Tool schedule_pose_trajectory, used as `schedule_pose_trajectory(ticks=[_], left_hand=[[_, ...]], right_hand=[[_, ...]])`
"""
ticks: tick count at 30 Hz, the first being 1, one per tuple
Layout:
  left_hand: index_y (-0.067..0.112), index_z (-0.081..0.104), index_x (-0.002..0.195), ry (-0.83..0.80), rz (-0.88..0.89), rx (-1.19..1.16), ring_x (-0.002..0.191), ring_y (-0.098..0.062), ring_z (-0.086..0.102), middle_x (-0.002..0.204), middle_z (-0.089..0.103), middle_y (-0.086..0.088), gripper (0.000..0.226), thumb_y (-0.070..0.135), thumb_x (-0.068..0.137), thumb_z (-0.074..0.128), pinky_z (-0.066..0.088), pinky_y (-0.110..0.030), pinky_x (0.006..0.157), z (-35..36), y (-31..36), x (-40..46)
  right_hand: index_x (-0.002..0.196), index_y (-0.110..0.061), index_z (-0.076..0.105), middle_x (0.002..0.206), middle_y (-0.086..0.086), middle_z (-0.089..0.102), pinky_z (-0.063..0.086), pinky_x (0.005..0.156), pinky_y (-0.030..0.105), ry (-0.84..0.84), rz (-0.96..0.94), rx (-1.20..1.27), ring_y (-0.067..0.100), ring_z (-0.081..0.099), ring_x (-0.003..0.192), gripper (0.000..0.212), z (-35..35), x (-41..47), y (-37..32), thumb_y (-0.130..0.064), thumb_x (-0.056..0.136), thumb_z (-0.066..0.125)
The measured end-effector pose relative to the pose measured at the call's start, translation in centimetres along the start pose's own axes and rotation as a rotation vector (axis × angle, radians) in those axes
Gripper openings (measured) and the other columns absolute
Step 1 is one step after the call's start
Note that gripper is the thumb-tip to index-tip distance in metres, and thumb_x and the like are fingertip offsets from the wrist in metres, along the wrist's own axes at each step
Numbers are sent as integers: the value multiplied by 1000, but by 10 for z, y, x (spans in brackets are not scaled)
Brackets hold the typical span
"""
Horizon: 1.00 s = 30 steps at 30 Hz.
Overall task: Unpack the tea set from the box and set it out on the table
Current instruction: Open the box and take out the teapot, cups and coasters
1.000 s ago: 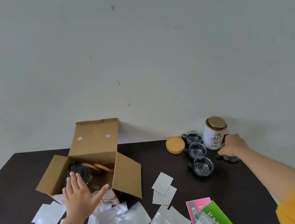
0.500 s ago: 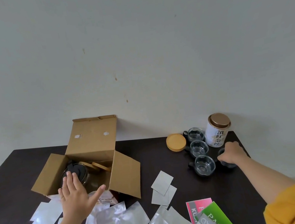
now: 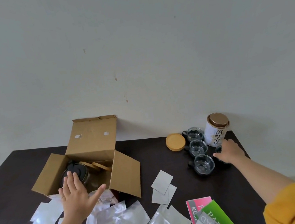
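Beside the tin (image 3: 217, 131): right hand (image 3: 228, 151) still curled on fourth cup (image 3: 219, 148), now set down; left hand (image 3: 75, 195), spread flat, has advanced over boxed teapot (image 3: 76, 172).

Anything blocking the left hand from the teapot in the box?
Nothing visible. The left hand reaches over the cardboard box's open top, flaps folded out, fingertips above the teapot's black lid. Wooden coasters sit behind the pot, off the path.

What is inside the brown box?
Inside the cardboard box sits a glass teapot with a black lid, and round wooden coasters behind it. The left hand hides the pot's front; the bottom can't be seen.
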<state>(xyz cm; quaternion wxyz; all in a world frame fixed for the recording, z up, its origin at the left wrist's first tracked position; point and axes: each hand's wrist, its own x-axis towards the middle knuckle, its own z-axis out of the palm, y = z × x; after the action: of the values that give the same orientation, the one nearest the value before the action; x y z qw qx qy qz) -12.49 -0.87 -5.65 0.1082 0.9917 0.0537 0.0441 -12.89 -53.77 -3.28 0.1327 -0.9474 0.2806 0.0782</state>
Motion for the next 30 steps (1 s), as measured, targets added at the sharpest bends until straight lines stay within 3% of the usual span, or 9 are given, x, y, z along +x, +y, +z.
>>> schedule_pose_trajectory(ticks=[8,15,17,19,22,27,30], left_hand=[[0,23,146,-13,19,-41,145,-37,8,157,12,-17,135,98,54,10,6,-54,114,-5,-1,-3],[5,9,150,-85,-8,-38,146,-33,-2,159,-1,-14,141,100,46,3,1,-51,115,-17,3,-3],[6,2,150,-127,-7,-28,146,-32,-7,159,-6,-13,141,100,45,2,0,-51,116,-22,4,-3],[7,-3,150,-161,-2,-24,145,-32,-10,158,-10,-12,142,100,43,0,-1,-51,115,-28,3,-4],[9,-7,149,-212,26,-4,145,-32,-12,158,-14,-11,146,101,37,-5,-2,-49,115,-37,-1,-2],[13,6,150,-231,140,96,145,-32,7,159,1,-9,139,96,41,-8,5,-49,116,-54,-19,7],[18,19,148,-205,249,106,140,-28,21,155,17,-5,117,94,60,10,15,-44,115,-59,-40,20]], right_hand=[[118,-10,51,118,10,53,50,79,34,84,-182,-75,27,53,107,41,-5,-34,-47,-37,88,61],[110,-8,54,111,8,50,51,80,39,40,-387,21,28,53,107,35,6,-81,-142,-36,90,56],[121,-8,53,119,8,51,49,82,37,16,-431,68,28,54,111,40,10,-95,-174,-35,92,55],[133,-9,48,132,9,49,47,93,37,14,-465,124,26,50,122,48,15,-111,-207,-34,93,55],[133,-11,50,133,7,50,47,95,34,24,-514,178,23,51,121,46,24,-133,-257,-34,93,56],[118,-12,60,112,2,57,51,81,27,30,-618,240,15,58,97,30,37,-164,-333,-28,94,55],[117,-15,60,111,-1,59,52,81,28,-44,-626,201,16,60,96,29,50,-174,-368,-27,91,58]])
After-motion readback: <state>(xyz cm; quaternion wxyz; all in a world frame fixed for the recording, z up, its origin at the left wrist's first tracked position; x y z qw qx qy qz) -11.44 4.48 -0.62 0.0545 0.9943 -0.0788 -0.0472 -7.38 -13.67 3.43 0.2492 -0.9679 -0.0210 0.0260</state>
